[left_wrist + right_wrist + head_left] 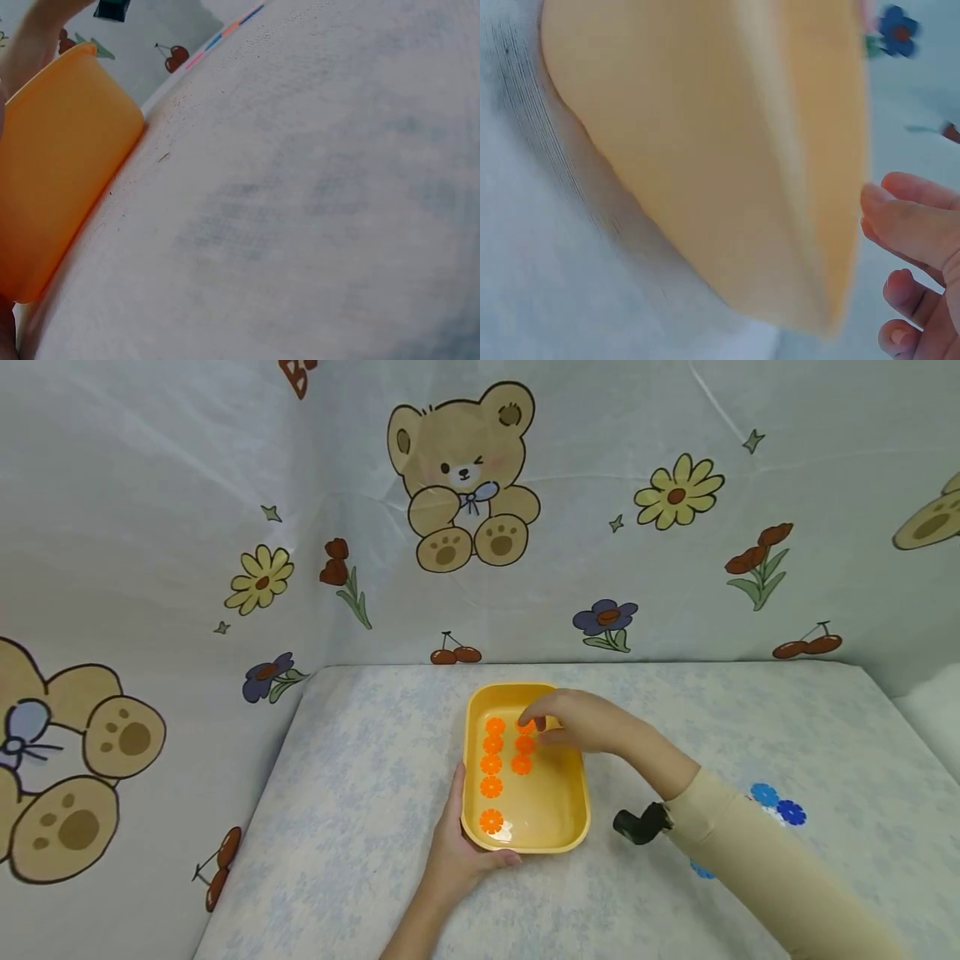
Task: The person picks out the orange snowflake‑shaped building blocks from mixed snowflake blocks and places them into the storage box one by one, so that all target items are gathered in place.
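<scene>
A yellow plastic tray (551,827) with rounded corners stands on the table; its outer wall (67,142) fills the left of the left wrist view. My left hand (459,852) holds its near left corner, thumb along the front and fingers along the left side. Inside lie flat, notched orange discs (491,787) in two columns, the left one longer. Over the tray's far right part, my right hand (581,720) reaches in, fingertips at the top disc of the right column. Its thumb and fingers are loosely bent, and I see nothing held between them.
On the table to the right lie a light blue disc (765,794) and a dark blue disc (791,812), with another blue disc (702,870) partly under the right sleeve. A black wrist camera (637,827) sits by the right cuff. A bear-printed cloth (570,443) hangs behind the table.
</scene>
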